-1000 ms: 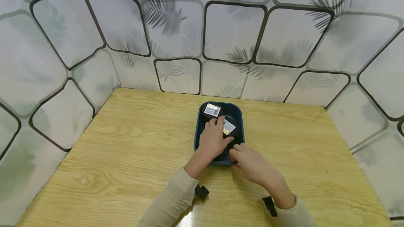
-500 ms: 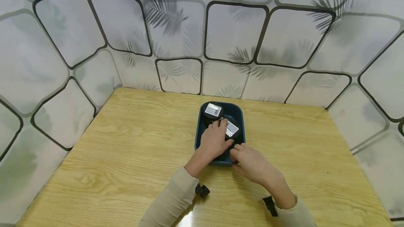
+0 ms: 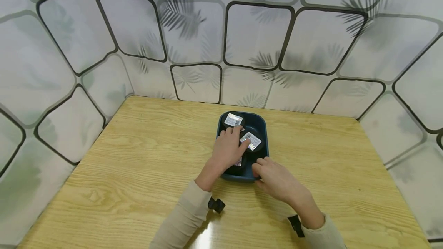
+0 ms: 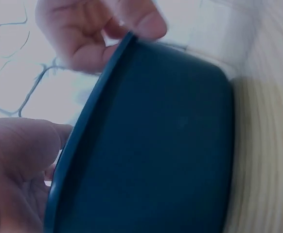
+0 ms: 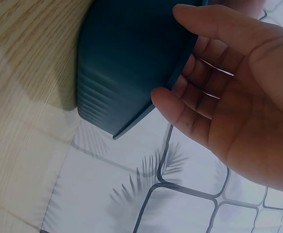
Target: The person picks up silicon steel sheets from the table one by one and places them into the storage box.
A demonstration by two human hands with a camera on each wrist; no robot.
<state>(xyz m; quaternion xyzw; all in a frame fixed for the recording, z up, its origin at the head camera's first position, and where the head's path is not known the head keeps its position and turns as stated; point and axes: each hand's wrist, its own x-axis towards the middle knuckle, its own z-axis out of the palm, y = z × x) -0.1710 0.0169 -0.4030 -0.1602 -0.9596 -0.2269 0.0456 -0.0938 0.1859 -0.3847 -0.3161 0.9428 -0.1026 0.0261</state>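
Note:
A dark blue plastic bin (image 3: 264, 126) holds black round containers with pale, shiny labels. One container (image 3: 233, 120) sits at the back left, another (image 3: 251, 141) right of the middle, and a third (image 3: 236, 169) shows near the front left, under my left wrist. My left hand (image 3: 226, 147) reaches over the bin's left side, fingers extended and thumb over the middle container's label. In the left wrist view the bin's rim hides part of that hand. My right hand (image 3: 275, 178) pinches the bin's front right rim, thumb outside and fingers inside, as the right wrist view shows.
The bin stands on a light wood-grain table (image 3: 138, 156). Behind and beside the table rises a pale wall covering (image 3: 256, 34) with dark outlines and leaf prints. Black straps with small devices (image 3: 216, 205) sit at both wrists.
My left hand has shifted left, off the middle container, uncovering more of its label and the front left container. The middle container had shifted slightly earlier. My right hand stays at the rim.

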